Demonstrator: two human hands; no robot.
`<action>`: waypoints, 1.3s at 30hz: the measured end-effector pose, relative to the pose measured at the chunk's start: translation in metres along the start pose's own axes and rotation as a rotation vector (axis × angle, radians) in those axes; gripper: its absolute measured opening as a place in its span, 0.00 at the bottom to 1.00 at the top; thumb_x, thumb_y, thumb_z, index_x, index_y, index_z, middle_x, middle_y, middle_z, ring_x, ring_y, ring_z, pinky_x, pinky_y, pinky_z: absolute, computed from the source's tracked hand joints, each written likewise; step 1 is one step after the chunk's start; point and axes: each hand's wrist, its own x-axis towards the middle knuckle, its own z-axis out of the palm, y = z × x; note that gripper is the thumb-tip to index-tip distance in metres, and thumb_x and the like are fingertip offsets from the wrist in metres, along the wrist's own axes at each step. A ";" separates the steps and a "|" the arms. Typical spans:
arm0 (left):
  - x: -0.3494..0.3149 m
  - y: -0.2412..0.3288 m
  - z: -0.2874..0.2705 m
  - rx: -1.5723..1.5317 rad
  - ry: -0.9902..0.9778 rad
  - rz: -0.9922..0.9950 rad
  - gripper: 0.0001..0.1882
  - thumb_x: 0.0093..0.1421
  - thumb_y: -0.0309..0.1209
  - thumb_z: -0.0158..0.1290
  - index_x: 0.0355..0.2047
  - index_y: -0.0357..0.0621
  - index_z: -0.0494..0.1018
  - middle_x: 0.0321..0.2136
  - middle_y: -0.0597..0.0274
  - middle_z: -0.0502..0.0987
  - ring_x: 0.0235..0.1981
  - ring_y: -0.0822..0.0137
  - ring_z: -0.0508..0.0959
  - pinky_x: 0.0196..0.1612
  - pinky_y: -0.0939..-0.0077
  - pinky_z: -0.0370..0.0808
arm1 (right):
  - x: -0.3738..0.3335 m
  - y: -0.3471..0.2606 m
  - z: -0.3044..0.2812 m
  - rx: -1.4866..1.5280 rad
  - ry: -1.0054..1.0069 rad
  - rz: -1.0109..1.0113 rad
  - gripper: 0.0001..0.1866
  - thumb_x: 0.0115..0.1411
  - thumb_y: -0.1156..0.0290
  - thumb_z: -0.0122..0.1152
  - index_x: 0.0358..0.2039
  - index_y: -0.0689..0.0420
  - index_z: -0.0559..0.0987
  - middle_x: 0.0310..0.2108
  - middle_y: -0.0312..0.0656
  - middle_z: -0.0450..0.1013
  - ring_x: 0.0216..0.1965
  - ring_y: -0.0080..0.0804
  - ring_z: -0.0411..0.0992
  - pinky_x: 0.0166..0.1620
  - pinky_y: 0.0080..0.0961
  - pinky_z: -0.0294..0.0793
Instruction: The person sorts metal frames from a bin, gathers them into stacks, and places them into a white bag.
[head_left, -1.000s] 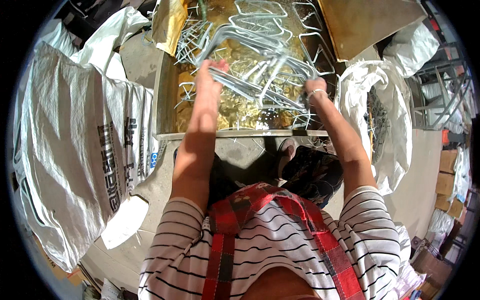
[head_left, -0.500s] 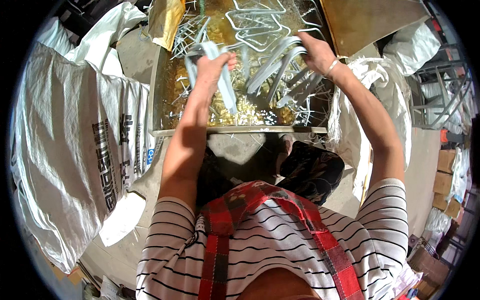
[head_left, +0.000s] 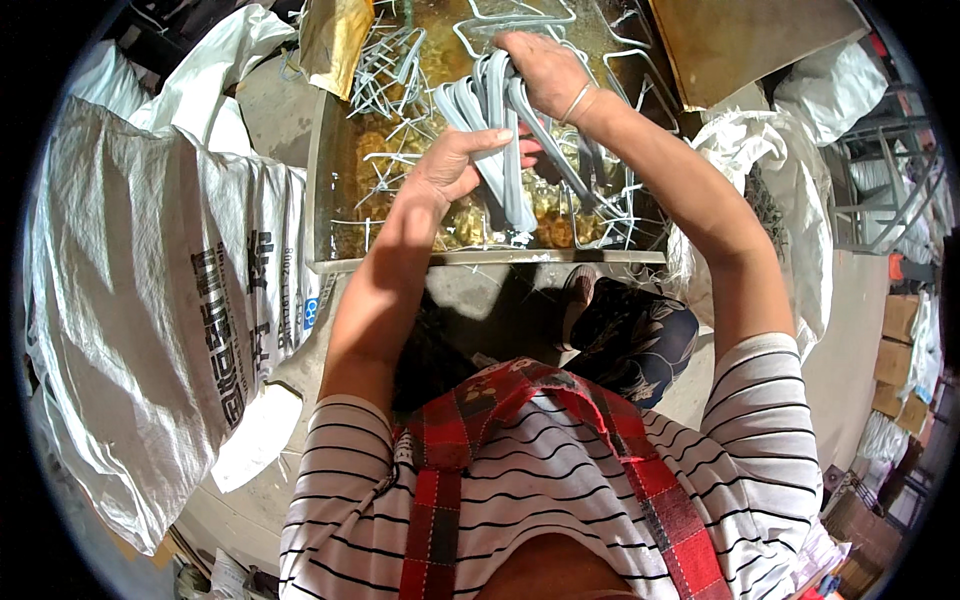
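A bundle of grey, bent plastic strips (head_left: 492,100), shaped like narrow loops or handles, is between my two hands above a metal tub (head_left: 490,258). My left hand (head_left: 452,168) closes on its lower left side, thumb in front and reddish fingertips showing behind. My right hand (head_left: 545,75) curls over the bundle's top from the right; its fingertips are partly hidden. In the tub's shallow yellowish water lie thin white plastic sprues (head_left: 385,80). More pale bent frames (head_left: 515,25) rest at its far end.
A yellowish sheet (head_left: 335,45) hangs at the tub's far left corner, and a brown board (head_left: 755,45) covers the far right. A big white woven sack (head_left: 150,290) stands on the left, another white sack (head_left: 800,240) on the right. Cardboard boxes (head_left: 895,360) are stacked at far right.
My hands have come together, the right moving left and the left slightly right and nearer. The strips, held as separate groups before, are now gathered in one bundle.
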 end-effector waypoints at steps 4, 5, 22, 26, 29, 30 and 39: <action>0.003 -0.006 -0.006 -0.102 -0.037 0.087 0.23 0.50 0.25 0.51 0.46 0.30 0.60 0.42 0.39 0.67 0.44 0.51 0.70 0.49 0.59 0.69 | 0.005 -0.006 0.010 -0.101 0.033 0.040 0.18 0.45 0.77 0.49 0.40 0.57 0.64 0.32 0.46 0.68 0.37 0.43 0.67 0.41 0.33 0.65; 0.005 -0.003 -0.006 -0.027 0.096 0.065 0.21 0.51 0.25 0.51 0.45 0.29 0.61 0.38 0.42 0.70 0.40 0.52 0.73 0.46 0.62 0.71 | 0.004 -0.010 0.013 -0.130 -0.004 0.101 0.18 0.45 0.77 0.49 0.40 0.57 0.64 0.31 0.46 0.68 0.37 0.43 0.67 0.41 0.33 0.65; -0.005 0.032 -0.038 -0.682 -0.146 0.330 0.18 0.51 0.28 0.53 0.43 0.39 0.66 0.29 0.63 0.73 0.29 0.69 0.69 0.37 0.74 0.71 | -0.105 -0.002 0.033 1.478 -0.135 0.746 0.42 0.43 0.67 0.65 0.55 0.65 0.53 0.47 0.44 0.64 0.45 0.26 0.64 0.50 0.22 0.61; -0.016 0.043 -0.059 -0.644 -0.081 0.450 0.13 0.52 0.27 0.52 0.39 0.39 0.68 0.28 0.63 0.72 0.31 0.68 0.71 0.37 0.72 0.71 | -0.081 -0.010 0.012 0.850 -0.576 1.065 0.29 0.47 0.52 0.59 0.42 0.62 0.69 0.28 0.44 0.73 0.31 0.31 0.71 0.36 0.28 0.69; -0.014 0.045 -0.061 -0.256 0.381 0.618 0.13 0.53 0.25 0.50 0.40 0.38 0.67 0.34 0.59 0.71 0.35 0.65 0.72 0.40 0.68 0.71 | -0.096 -0.002 -0.001 -0.052 -0.881 0.601 0.40 0.46 0.47 0.58 0.53 0.59 0.58 0.34 0.54 0.71 0.39 0.43 0.70 0.43 0.35 0.68; -0.014 0.047 -0.059 -0.146 0.492 0.602 0.13 0.53 0.24 0.50 0.40 0.38 0.67 0.36 0.57 0.71 0.37 0.63 0.72 0.42 0.66 0.71 | -0.091 -0.001 -0.019 -0.137 -1.013 0.581 0.44 0.46 0.45 0.57 0.56 0.58 0.53 0.36 0.57 0.70 0.43 0.47 0.68 0.46 0.36 0.67; -0.008 0.006 0.003 0.913 0.374 0.315 0.19 0.42 0.26 0.60 0.37 0.39 0.71 0.32 0.65 0.75 0.33 0.74 0.73 0.39 0.78 0.70 | -0.004 -0.013 -0.008 1.786 -0.047 1.283 0.36 0.46 0.46 0.58 0.45 0.65 0.65 0.32 0.51 0.71 0.35 0.32 0.71 0.36 0.31 0.74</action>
